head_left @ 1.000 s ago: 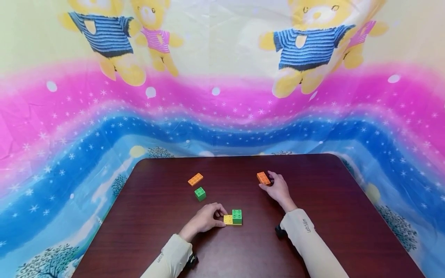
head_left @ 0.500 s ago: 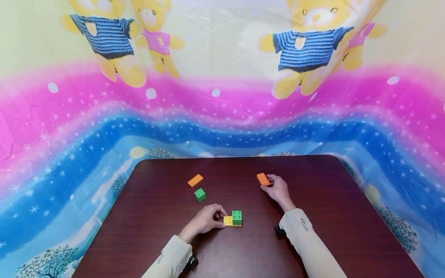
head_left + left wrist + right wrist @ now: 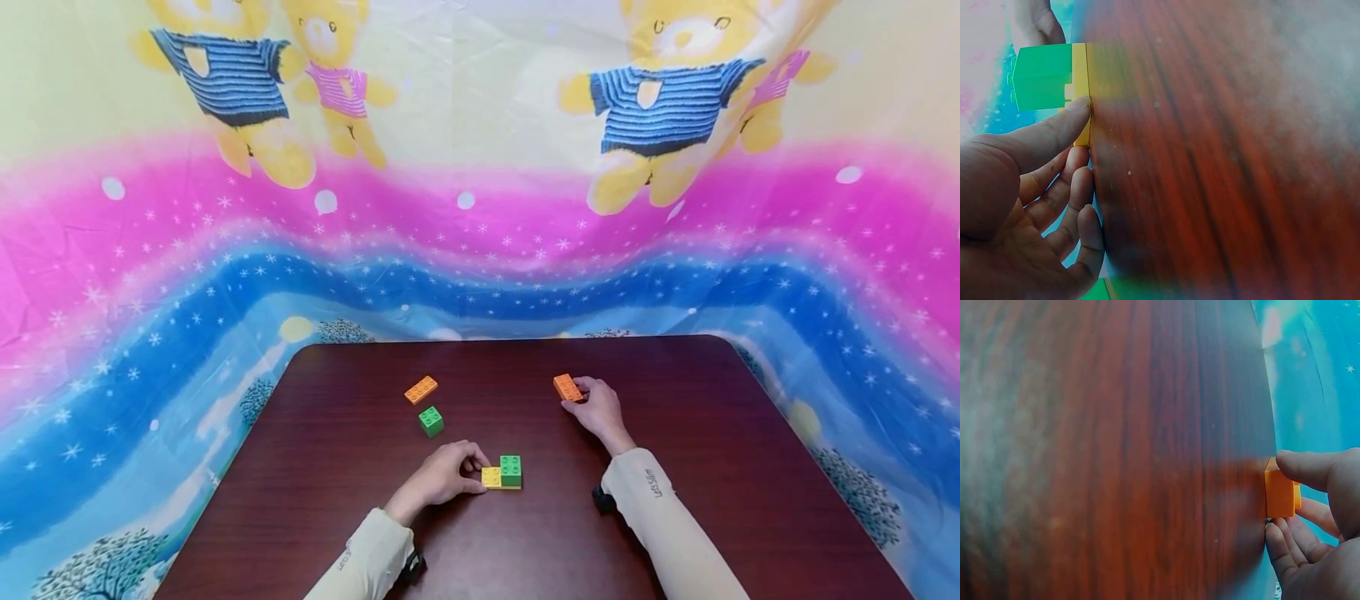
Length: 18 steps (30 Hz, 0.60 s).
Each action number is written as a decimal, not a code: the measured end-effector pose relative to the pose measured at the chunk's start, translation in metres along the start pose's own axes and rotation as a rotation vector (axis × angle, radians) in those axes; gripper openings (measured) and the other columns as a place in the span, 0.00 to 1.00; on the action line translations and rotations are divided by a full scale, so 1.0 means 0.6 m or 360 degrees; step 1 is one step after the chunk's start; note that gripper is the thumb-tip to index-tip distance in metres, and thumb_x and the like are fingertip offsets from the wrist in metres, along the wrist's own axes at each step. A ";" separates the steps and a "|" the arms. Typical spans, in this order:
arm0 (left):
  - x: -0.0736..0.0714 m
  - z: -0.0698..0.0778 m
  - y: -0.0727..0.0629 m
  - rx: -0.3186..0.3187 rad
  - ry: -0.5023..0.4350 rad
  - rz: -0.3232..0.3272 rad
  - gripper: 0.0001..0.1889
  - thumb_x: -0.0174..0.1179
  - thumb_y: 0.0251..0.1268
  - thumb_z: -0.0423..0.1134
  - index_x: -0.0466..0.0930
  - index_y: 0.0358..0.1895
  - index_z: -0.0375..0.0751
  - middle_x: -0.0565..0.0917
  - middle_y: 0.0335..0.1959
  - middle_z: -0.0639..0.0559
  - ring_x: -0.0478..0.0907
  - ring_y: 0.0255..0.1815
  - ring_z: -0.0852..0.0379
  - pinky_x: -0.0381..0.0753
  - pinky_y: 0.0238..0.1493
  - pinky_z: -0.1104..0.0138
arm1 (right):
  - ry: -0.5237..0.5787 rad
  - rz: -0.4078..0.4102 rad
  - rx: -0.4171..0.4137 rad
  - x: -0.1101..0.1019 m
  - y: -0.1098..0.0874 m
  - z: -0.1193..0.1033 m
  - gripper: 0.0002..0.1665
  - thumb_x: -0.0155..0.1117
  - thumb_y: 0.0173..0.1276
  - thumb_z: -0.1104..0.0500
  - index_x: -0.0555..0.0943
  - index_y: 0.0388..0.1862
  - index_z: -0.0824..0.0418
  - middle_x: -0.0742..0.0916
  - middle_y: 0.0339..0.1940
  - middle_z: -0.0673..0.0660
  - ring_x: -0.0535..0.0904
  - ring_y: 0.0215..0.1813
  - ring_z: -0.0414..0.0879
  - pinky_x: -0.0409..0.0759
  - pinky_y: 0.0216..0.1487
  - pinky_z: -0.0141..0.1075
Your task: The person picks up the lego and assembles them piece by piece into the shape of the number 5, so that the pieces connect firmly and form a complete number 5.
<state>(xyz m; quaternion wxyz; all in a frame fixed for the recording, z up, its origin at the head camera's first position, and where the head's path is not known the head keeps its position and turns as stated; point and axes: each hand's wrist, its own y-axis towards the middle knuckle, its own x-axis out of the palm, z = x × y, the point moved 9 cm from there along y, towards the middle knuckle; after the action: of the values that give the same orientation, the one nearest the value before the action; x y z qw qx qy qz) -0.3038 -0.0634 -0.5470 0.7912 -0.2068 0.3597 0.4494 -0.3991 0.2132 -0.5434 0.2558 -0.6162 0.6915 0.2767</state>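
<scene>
My left hand [image 3: 447,472] pinches the left end of a flat yellow toy brick [image 3: 491,477] between thumb and fingers. A square green brick [image 3: 511,470] is fixed on that brick's right half, studs up. In the left wrist view the thumb lies along the yellow brick's [image 3: 1080,128] near side, low at the table. Farther back on the right, my right hand [image 3: 599,412] holds an orange eight-stud brick [image 3: 567,387] by its sides. The right wrist view has the thumb on one side of the orange brick [image 3: 1279,494] and fingertips at the other.
A thin orange brick [image 3: 422,389] lies at the back left of the dark wooden table [image 3: 495,550]. Just in front of it sits a loose green brick [image 3: 431,422]. A printed cloth [image 3: 465,233] with bears hangs behind the table and around its sides.
My right thumb and fingers have drawn in closer on the orange brick since a second ago. The left hand and the yellow brick stay in place.
</scene>
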 end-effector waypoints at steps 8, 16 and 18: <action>0.001 0.001 -0.001 0.0003 -0.0003 -0.0002 0.13 0.79 0.56 0.39 0.86 0.42 0.47 0.83 0.37 0.58 0.78 0.39 0.62 0.79 0.43 0.70 | -0.0029 0.0015 0.0005 -0.001 0.000 0.005 0.32 0.74 0.68 0.59 0.77 0.69 0.66 0.82 0.61 0.68 0.79 0.54 0.60 0.78 0.61 0.56; 0.000 0.003 -0.001 0.0009 0.0006 -0.0001 0.13 0.79 0.56 0.38 0.86 0.43 0.47 0.83 0.37 0.56 0.78 0.39 0.61 0.79 0.44 0.69 | -0.0015 0.0007 0.0001 -0.004 -0.001 0.005 0.31 0.73 0.68 0.60 0.78 0.68 0.66 0.83 0.61 0.68 0.79 0.54 0.60 0.79 0.60 0.55; -0.001 0.004 -0.001 0.0008 0.0006 0.0000 0.13 0.79 0.56 0.38 0.86 0.43 0.47 0.83 0.37 0.56 0.78 0.39 0.61 0.79 0.44 0.69 | -0.0008 0.0009 0.0001 -0.004 0.000 0.006 0.31 0.73 0.68 0.60 0.78 0.68 0.66 0.83 0.61 0.68 0.79 0.54 0.60 0.79 0.60 0.55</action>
<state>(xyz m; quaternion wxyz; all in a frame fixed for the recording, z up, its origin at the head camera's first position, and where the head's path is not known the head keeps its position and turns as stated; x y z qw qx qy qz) -0.3026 -0.0626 -0.5453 0.7910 -0.2058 0.3623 0.4480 -0.3986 0.2175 -0.5442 0.2570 -0.6136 0.6926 0.2788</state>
